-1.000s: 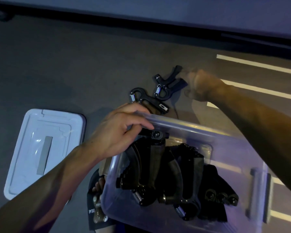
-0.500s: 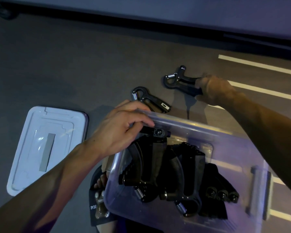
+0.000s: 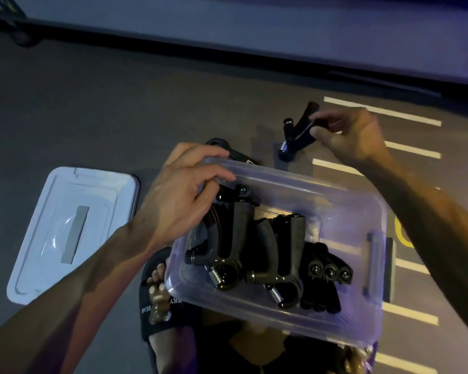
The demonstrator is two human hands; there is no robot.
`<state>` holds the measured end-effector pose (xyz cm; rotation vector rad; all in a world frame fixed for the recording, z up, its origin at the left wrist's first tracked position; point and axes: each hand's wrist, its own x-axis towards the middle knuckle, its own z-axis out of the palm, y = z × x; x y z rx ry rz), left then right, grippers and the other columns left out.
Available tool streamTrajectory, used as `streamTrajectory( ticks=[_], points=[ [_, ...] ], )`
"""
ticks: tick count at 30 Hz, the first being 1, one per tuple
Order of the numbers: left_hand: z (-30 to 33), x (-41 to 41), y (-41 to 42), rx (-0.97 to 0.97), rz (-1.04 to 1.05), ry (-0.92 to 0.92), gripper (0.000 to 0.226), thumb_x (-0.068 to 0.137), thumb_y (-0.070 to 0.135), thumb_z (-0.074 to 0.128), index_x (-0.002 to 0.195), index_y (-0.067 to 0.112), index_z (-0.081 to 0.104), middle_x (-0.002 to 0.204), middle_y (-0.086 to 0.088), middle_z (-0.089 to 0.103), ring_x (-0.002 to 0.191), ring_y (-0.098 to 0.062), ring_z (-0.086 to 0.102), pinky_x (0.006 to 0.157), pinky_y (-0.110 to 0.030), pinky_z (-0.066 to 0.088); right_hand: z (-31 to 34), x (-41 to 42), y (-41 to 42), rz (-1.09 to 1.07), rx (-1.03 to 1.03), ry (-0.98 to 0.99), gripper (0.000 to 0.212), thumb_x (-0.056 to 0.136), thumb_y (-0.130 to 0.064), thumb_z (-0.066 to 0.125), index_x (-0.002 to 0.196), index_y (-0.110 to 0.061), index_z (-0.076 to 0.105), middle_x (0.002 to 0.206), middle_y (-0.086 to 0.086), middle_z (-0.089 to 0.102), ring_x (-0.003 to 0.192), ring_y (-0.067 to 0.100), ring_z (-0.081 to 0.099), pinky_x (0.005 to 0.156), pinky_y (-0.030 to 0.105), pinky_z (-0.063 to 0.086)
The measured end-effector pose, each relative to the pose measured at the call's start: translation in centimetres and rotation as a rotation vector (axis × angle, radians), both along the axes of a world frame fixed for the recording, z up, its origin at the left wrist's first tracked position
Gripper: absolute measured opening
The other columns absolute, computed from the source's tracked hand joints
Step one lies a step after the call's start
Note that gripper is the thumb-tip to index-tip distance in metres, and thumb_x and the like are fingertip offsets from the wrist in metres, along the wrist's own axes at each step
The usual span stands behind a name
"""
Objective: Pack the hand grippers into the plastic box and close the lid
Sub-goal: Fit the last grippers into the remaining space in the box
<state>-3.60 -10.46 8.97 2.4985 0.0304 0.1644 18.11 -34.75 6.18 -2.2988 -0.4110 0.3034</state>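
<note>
Dark grey floor (image 3: 92, 103) w/ white painted stripes (image 3: 381, 110) on the right and a pale wall strip along the top. Clear plastic box (image 3: 335, 201) sits in front of the person, lid off; its white lid (image 3: 73, 233) lies flat on the floor to the left, well apart from the box.

Left hand (image 3: 184, 195) grips the box's far-left rim, fingers curled over the edge, thumb side outside. Inside the box: several black hand grippers (image 3: 235, 238) packed side by side, springs toward the near wall (three more stacked at the right end, knob ends showing).

Right hand (image 3: 354, 136) is raised beyond the box, pinching one black hand gripper (image 3: 295, 136) by a handle between thumb and fingertips; it hangs spring end down, clear of the box. Another loose gripper (image 3: 219, 144) lies on the floor just past the box's far rim, partly hidden behind the left hand.

Near edge: a foot in a black slide sandal (image 3: 157, 306) w/ white lettering, partly under the box's near-left corner.
</note>
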Motion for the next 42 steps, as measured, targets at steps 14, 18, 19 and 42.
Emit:
streamTrajectory(
  ticks=[14,18,19,42],
  points=[
    [1.8,-0.7,-1.9,-0.019,-0.008,-0.124,0.026,0.093,0.037,0.072,0.113,0.022,0.075,0.104,0.019,0.066,0.111,-0.014,0.053,0.1,-0.032,0.045,13.7,-7.8,-2.0,0.731,-0.123,-0.396,0.029,0.086,-0.011,0.072,0.114,-0.02,0.073,0.106,0.0,0.074,0.093,0.023,0.07,0.08,0.045,0.058],
    [2.2,-0.3,-2.9,-0.024,-0.069,-0.149,0.04,0.088,0.047,0.073,0.118,0.02,0.073,0.107,0.019,0.064,0.111,-0.015,0.054,0.094,-0.048,0.05,13.8,-8.3,-1.7,0.757,-0.08,-0.437,0.025,0.088,-0.011,0.071,0.112,-0.019,0.073,0.103,0.002,0.074,0.09,0.024,0.07,0.077,0.046,0.057],
    [2.5,-0.2,-3.1,-0.04,-0.067,-0.159,0.041,0.087,0.047,0.074,0.118,0.02,0.073,0.106,0.019,0.065,0.109,-0.015,0.054,0.093,-0.048,0.049,14.2,-8.4,-1.8,0.754,-0.063,-0.439,0.024,0.088,-0.013,0.069,0.111,-0.02,0.073,0.102,0.002,0.074,0.088,0.023,0.071,0.076,0.045,0.057],
    [0.3,3.3,-5.2,0.265,-0.208,0.242,0.027,0.089,0.051,0.064,0.112,0.038,0.072,0.078,0.013,0.063,0.094,-0.013,0.054,0.082,-0.028,0.032,5.4,-8.2,-1.4,0.869,-0.388,-0.254,0.029,0.087,-0.031,0.068,0.109,-0.039,0.051,0.097,-0.01,0.069,0.091,0.021,0.063,0.07,0.041,0.054]
  ],
)
